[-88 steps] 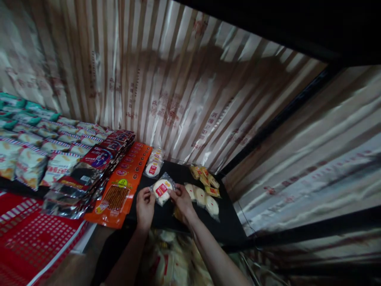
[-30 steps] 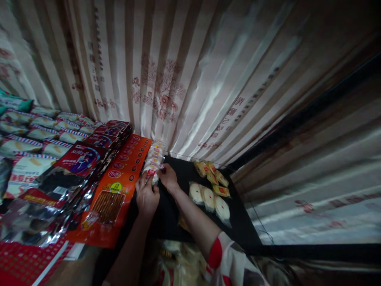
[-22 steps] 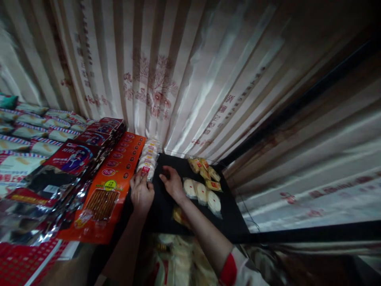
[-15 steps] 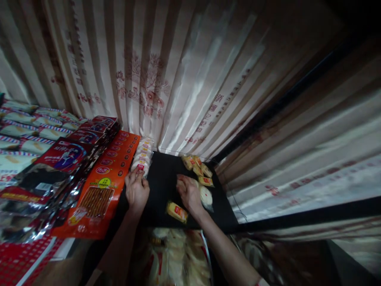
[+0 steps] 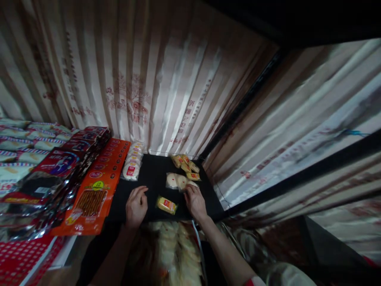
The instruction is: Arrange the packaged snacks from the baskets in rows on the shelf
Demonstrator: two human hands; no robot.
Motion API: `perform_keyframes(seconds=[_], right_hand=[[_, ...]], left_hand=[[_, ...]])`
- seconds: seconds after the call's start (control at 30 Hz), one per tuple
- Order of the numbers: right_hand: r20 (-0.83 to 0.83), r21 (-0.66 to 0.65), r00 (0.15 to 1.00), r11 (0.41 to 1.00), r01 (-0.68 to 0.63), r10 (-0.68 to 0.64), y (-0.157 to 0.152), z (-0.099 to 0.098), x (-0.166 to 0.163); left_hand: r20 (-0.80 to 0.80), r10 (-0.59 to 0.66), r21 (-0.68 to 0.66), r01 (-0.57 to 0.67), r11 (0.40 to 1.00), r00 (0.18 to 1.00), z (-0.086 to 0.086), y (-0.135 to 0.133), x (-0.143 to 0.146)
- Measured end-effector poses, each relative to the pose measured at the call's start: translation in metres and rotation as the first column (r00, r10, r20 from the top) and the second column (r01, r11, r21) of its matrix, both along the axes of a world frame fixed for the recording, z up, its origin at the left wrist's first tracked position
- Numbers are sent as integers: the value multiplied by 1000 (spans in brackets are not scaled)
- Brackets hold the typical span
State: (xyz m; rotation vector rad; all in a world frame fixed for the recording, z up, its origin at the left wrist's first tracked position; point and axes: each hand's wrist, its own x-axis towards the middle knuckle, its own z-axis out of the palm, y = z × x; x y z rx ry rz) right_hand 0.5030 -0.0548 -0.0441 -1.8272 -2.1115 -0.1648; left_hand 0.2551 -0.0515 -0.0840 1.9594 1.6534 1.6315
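Note:
My left hand (image 5: 137,207) hovers over or rests on the black tabletop (image 5: 151,170), its fingers loosely bent, thumb apart and nothing in them. In front of it a row of white round wrapped cakes (image 5: 132,163) overlaps in clear plastic. My right hand (image 5: 196,203) has its fingertips closed on the near edge of a white round wrapped cake (image 5: 193,183), partly covered by the fingers. Two more such cakes (image 5: 173,180) lie just left of it. Between my hands sits a yellow wrapped cake (image 5: 166,204) with a red label.
Several yellow wrapped cakes (image 5: 185,163) cluster at the back right corner. On the left lie an orange snack bag (image 5: 95,174), dark red packets (image 5: 56,167) and rows of white packets (image 5: 18,155). A box of pale wrapped cakes (image 5: 175,250) stands below the near edge. Printed curtains (image 5: 149,79) enclose the table.
My left hand has come off the row of round cakes, back toward me. My right hand has shifted from the left round cakes to the rightmost one. The view has turned right.

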Motion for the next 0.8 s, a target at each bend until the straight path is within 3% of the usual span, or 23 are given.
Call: perform_keyframes(seconds=[0.17, 0.37, 0.57, 0.7, 0.8], right_hand=[[4, 8, 990, 990, 141, -141, -4, 4, 4], [-61, -69, 970, 971, 230, -234, -15, 12, 21], [-132, 106, 959, 959, 264, -250, -13, 62, 26], [-246, 29, 968, 998, 55, -46, -12, 94, 3], [-299, -48, 943, 985, -167, 146, -14, 102, -26]], left_hand=[[-36, -17, 56, 19, 998, 999, 1, -14, -5], [-35, -60, 17, 60, 998, 998, -1, -38, -6], [55, -87, -70, 91, 993, 995, 2, -62, -5], [205, -112, -211, 155, 965, 972, 16, -66, -3], [381, -136, -300, 262, 917, 915, 30, -66, -1]])
